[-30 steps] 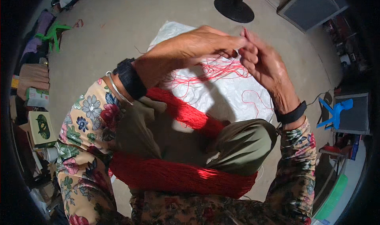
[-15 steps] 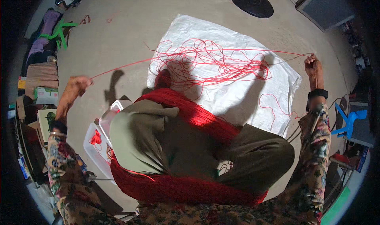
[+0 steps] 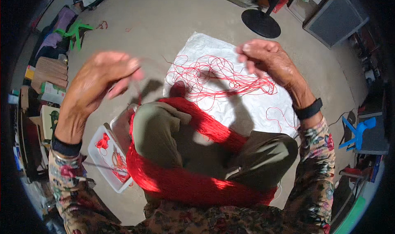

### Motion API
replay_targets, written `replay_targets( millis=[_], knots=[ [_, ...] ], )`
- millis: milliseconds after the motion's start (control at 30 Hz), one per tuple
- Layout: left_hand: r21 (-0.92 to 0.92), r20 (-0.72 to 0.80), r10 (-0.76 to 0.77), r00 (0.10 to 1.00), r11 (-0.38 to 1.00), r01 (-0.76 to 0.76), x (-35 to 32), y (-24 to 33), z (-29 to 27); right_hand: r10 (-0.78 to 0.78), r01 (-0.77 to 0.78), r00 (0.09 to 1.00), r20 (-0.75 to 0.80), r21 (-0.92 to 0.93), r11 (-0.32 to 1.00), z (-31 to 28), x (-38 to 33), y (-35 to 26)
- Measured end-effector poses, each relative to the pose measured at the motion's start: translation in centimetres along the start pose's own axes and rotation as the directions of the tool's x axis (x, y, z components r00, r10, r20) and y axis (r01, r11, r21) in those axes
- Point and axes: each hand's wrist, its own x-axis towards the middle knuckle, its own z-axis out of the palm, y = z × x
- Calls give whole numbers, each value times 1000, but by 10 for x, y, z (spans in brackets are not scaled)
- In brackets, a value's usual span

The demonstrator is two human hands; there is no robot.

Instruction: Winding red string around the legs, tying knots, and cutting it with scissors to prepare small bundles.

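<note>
Fingers (image 3: 123, 75) of both hands pinch red thread; clear tray (image 3: 108, 160) holds red thread scraps.

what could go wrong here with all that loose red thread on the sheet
1. The loose red thread lies in overlapping loops on the white sheet; pulling on it could tighten them into knots.
2. The thick red skein is looped around the knees, so a strand could catch on it.
3. The left hand is blurred mid-motion; whether either hand's grip holds a strand is not visible, and a fast pull might snap it.
</note>
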Motion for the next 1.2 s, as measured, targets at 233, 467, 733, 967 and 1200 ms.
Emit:
replay_targets(
  millis=[233, 467, 733, 967, 1200],
  knots=[
    [-137, 208, 243, 947, 966, -218, -27, 103, 45, -281, 264, 941, 191, 110, 958, 97, -55, -93],
    [-291, -84, 241, 967, 922, -255, -48, 93, 26, 10, -64, 989, 148, 369, 927, 78, -120, -75],
    [-563, -405, -82, 911, 807, -177, 58, -8, -115, 316, -353, 917, -243, -124, 927, -117, -293, 33],
    [-609, -422, -159, 893, 779, -149, 121, -61, -104, 525, -478, 741, -418, 220, 850, -183, -419, 114],
    [-213, 150, -131, 980, 964, 161, 142, -61, 62, 575, -347, 663, -479, 485, 803, -143, -212, 174]
  ],
)
